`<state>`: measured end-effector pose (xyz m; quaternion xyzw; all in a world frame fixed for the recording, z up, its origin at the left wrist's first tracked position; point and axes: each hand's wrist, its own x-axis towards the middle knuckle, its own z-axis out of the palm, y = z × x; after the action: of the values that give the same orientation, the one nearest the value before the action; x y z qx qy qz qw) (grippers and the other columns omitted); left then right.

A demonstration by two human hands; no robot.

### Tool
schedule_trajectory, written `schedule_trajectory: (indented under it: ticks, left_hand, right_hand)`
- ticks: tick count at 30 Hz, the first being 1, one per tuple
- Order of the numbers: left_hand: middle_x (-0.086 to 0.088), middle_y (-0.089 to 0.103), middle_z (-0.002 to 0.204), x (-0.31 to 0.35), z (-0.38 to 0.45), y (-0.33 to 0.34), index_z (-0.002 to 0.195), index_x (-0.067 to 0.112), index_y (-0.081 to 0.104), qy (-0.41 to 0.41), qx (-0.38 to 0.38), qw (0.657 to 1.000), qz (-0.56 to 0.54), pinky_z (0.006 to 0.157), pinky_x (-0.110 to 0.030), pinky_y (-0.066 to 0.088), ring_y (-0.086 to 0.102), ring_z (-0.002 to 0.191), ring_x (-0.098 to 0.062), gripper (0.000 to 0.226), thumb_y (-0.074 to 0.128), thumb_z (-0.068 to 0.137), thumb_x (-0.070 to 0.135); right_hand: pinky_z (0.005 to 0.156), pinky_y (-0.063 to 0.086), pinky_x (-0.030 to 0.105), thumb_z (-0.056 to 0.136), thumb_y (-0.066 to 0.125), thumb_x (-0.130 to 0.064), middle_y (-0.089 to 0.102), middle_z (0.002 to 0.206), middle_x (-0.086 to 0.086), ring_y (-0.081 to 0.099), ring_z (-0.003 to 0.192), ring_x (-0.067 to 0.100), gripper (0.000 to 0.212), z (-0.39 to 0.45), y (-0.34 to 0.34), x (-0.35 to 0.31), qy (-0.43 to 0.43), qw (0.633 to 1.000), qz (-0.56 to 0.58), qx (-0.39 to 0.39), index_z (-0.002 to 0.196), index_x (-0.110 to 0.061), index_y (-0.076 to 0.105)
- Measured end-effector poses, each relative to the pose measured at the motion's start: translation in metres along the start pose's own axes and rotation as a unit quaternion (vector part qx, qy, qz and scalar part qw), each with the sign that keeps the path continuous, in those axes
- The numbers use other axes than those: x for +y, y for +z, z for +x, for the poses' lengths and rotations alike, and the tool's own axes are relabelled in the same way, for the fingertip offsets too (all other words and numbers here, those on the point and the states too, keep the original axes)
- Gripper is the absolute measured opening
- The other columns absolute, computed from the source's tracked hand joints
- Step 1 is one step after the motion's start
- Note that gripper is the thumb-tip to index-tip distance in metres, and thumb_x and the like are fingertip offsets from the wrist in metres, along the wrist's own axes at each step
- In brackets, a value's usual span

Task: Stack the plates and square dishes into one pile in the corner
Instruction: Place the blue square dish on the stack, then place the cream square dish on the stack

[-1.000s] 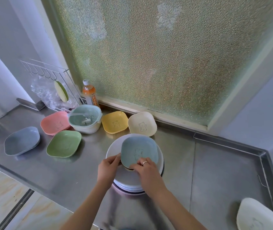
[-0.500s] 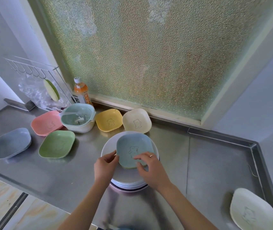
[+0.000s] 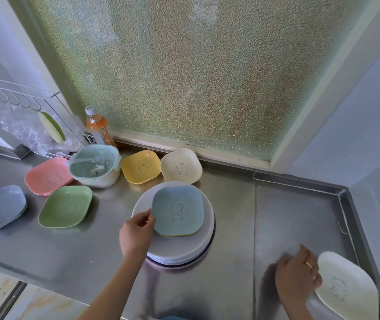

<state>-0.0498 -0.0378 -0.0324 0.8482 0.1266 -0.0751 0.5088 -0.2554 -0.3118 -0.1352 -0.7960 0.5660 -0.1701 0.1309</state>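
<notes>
The left hand [image 3: 136,232] pinches the near-left rim of the blue square dish [image 3: 177,212] topping the plate pile [image 3: 173,248] at mid surface [image 3: 288,215]. The right hand [image 3: 296,277], half a second ago on that dish, now reaches right to the cream dish [image 3: 348,287]; it appears to touch its left edge, fingers blurred. That dish's long axis runs near-right; the right hand is nearer.

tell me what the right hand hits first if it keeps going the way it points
Most likely the cream square dish at the counter's right end; the right hand already reaches its near rim, though blur hides whether they touch.
</notes>
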Motion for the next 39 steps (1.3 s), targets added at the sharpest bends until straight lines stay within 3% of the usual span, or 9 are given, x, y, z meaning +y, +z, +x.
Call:
schedule_trajectory:
  ticks: [3,11,17,19,23,25,27,34,39]
  left_hand:
    - [0.001,0.073,0.095,0.000,-0.001,0.002,0.105,0.023,0.073,0.003,0.004,1.000,0.003,0.065,-0.023,0.042,0.057,0.076,-0.011,0.023,0.064,0.083,0.021]
    - [-0.001,0.073,0.100,-0.002,-0.001,0.001,0.106,0.022,0.072,0.003,-0.003,1.000,-0.001,0.075,-0.026,0.042,0.059,0.082,-0.014,0.024,0.063,0.083,0.022]
    - [-0.003,0.073,0.104,-0.002,-0.001,0.001,0.108,0.021,0.071,0.001,-0.005,1.000,-0.003,0.075,-0.027,0.043,0.059,0.084,-0.014,0.026,0.063,0.084,0.022]
    - [-0.003,0.073,0.104,-0.003,0.000,0.001,0.109,0.020,0.071,0.002,-0.005,1.000,-0.005,0.075,-0.027,0.043,0.059,0.084,-0.014,0.026,0.063,0.084,0.022]
    - [-0.003,0.073,0.100,-0.004,-0.001,0.001,0.109,0.021,0.071,0.004,-0.009,1.000,-0.005,0.074,-0.028,0.043,0.058,0.081,-0.016,0.026,0.062,0.084,0.021]
    - [-0.003,0.073,0.100,-0.005,0.000,0.001,0.109,0.022,0.071,0.004,-0.009,1.000,-0.007,0.075,-0.028,0.043,0.058,0.082,-0.016,0.027,0.062,0.084,0.021]
    - [-0.002,0.073,0.101,-0.006,0.001,0.001,0.109,0.023,0.071,0.005,-0.009,1.000,-0.007,0.075,-0.028,0.044,0.058,0.082,-0.015,0.026,0.062,0.084,0.023]
    - [0.002,0.072,0.095,-0.005,0.000,-0.002,0.109,0.025,0.071,0.003,-0.025,1.000,-0.016,0.075,-0.027,0.044,0.058,0.079,-0.011,0.026,0.062,0.085,0.025]
    - [0.002,0.073,0.095,-0.006,0.002,-0.006,0.106,0.025,0.072,0.001,-0.052,0.998,-0.031,0.073,-0.027,0.046,0.063,0.085,-0.013,0.022,0.061,0.087,0.028]
  right_hand:
    - [0.090,0.036,0.056,0.088,0.056,-0.008,0.052,0.122,0.033,0.051,0.105,0.051,0.037,-0.006,0.005,0.019,0.008,1.000,-0.019,-0.009,0.124,0.001,0.048]
    - [0.096,0.033,0.057,0.089,0.054,-0.006,0.040,0.134,0.029,0.036,0.119,0.047,0.041,-0.001,-0.005,0.028,0.036,0.997,0.071,0.016,0.128,0.000,0.042]
    - [0.089,0.037,0.054,0.084,0.048,0.008,0.053,0.115,0.036,0.045,0.107,0.050,0.052,0.007,-0.008,0.024,0.082,0.994,0.071,-0.027,0.134,0.004,0.036]
    - [0.087,0.038,0.053,0.083,0.045,0.010,0.056,0.109,0.034,0.046,0.104,0.047,0.047,0.005,-0.006,0.021,0.068,0.994,0.065,-0.052,0.129,0.005,0.045]
    - [0.080,0.044,0.054,0.078,0.035,-0.002,0.063,0.095,0.029,0.051,0.090,0.046,0.045,-0.005,-0.004,0.006,-0.015,0.997,0.074,-0.018,0.112,0.004,0.063]
    - [0.078,0.044,0.054,0.081,0.048,0.006,0.063,0.095,0.028,0.053,0.087,0.046,0.033,-0.006,-0.007,-0.011,-0.047,0.994,0.103,-0.010,0.110,0.004,0.064]
    - [0.080,0.045,0.052,0.075,0.058,0.014,0.064,0.095,0.024,0.054,0.088,0.044,0.038,-0.010,-0.009,-0.036,-0.096,0.983,0.152,-0.028,0.111,0.003,0.065]
    - [0.077,0.039,0.024,0.081,0.048,-0.007,0.061,0.090,-0.002,0.050,0.085,0.013,0.040,-0.055,-0.033,-0.155,-0.414,0.869,0.258,-0.080,0.115,-0.017,0.067]
    - [0.081,0.040,0.031,0.074,0.050,0.004,0.064,0.095,0.001,0.056,0.092,0.023,0.051,-0.074,-0.025,-0.197,-0.528,0.808,0.174,-0.195,0.114,-0.022,0.067]
